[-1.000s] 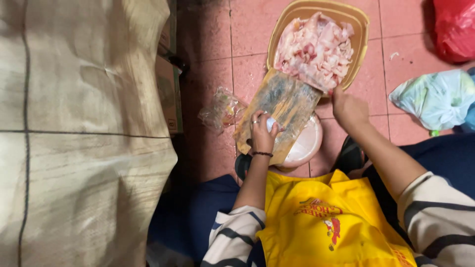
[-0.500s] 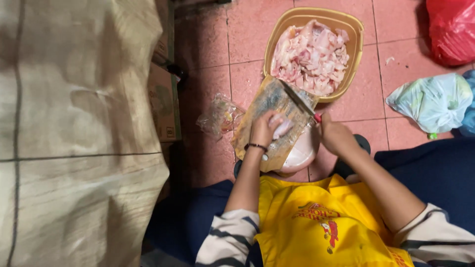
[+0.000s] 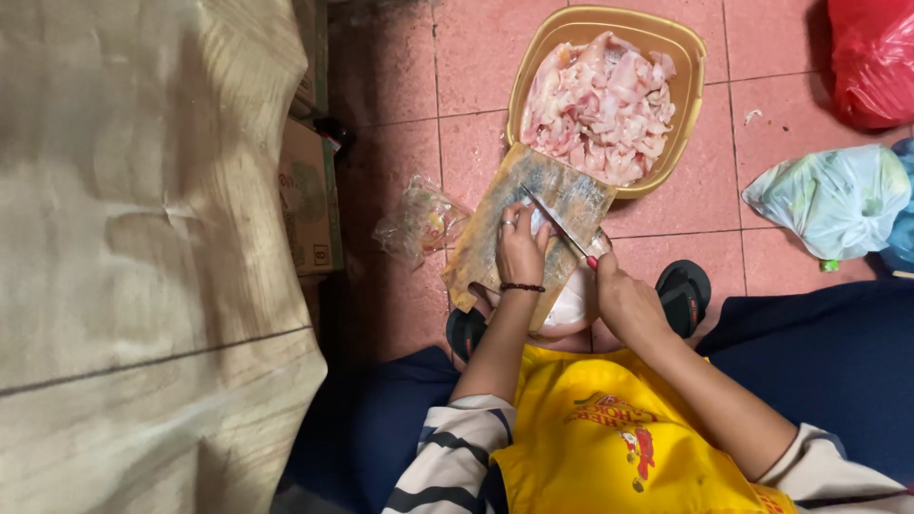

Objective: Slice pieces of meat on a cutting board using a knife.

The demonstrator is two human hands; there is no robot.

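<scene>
My left hand presses a pale piece of raw meat onto a worn wooden cutting board. My right hand grips a red-handled knife, its blade lying across the board beside my left fingers. The board rests tilted over a pink bowl between my feet. Just beyond the board stands a tan tub heaped with pale cut meat.
A crumpled clear plastic bag lies left of the board. A cardboard box and a large beige sack stand at left. A red bag and a light green bag lie at right on the pink tile floor.
My right hand drew back from the tub's edge to the board's near side and now holds the knife across it. My left hand stayed on the meat.
</scene>
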